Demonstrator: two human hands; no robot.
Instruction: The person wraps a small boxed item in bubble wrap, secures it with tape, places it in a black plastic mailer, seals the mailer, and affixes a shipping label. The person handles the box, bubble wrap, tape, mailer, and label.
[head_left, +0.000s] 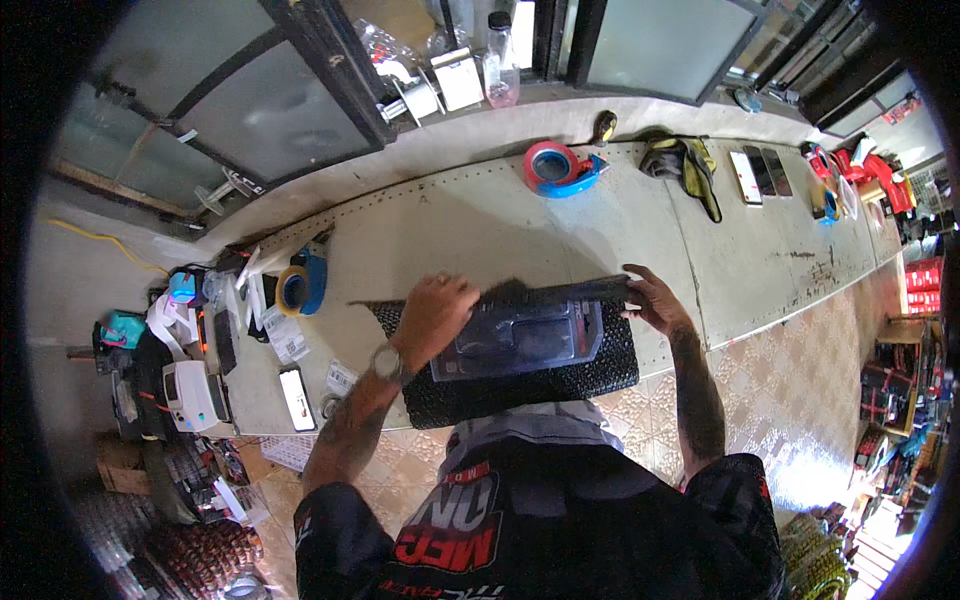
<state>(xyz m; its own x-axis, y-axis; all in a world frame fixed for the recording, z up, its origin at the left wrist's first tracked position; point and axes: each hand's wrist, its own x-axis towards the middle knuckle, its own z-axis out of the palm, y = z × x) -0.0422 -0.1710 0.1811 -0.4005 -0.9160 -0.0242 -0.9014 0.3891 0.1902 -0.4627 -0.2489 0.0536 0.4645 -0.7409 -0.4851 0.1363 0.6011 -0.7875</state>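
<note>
A sheet of black bubble wrap (611, 367) lies at the bench's front edge, its near part hanging towards my body. On it rests a clear plastic blister pack (469, 352); what the pack holds is hard to make out. My left hand (437, 311), with a watch on the wrist, grips the sheet's raised far edge left of the pack. At the right end of that edge, my right hand (654, 298) pinches the dark wrap between thumb and fingers. The raised strip covers the pack's far side.
A red and blue tape dispenser (559, 172) and a grey-yellow cloth item (682, 169) lie along the back. To the left are another tape dispenser (302, 285), a lit phone (298, 399), printed labels (285, 337) and a white label printer (189, 396). More phones (759, 172) sit at right.
</note>
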